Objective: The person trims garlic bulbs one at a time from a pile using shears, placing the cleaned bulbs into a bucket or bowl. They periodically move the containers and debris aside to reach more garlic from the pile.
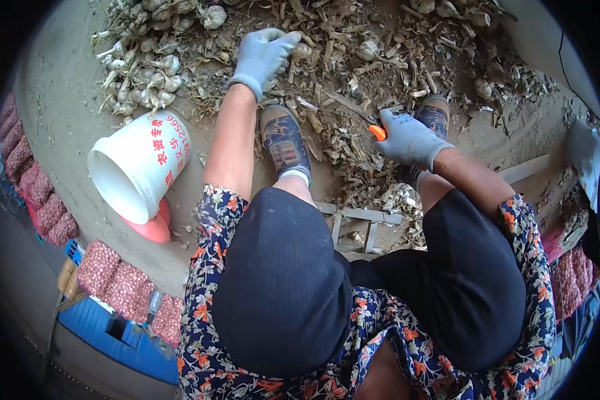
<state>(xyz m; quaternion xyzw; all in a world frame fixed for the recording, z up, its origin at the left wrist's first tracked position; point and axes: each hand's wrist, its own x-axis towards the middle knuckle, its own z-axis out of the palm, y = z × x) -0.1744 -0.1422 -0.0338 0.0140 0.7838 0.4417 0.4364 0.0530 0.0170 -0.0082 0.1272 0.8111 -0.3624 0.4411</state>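
My left hand [260, 61], in a grey glove, reaches over the pile with its fingers curled. A pale garlic bulb [303, 51] with a dry stalk is at its fingertips; how firmly it is gripped is partly hidden. My right hand [410, 140], gloved too, is closed around orange-handled pruning shears [378, 133]. Their metal end points left and forward over dry garlic scraps. Both hands are apart, beyond my knees.
Whole garlic bulbs [157, 83] are heaped at the upper left. A white bucket [140, 163] with red writing lies tilted on a pink object [155, 223]. Cut stalks cover the ground around my shoes [285, 140]. Filled net sacks [117, 280] stand behind at left.
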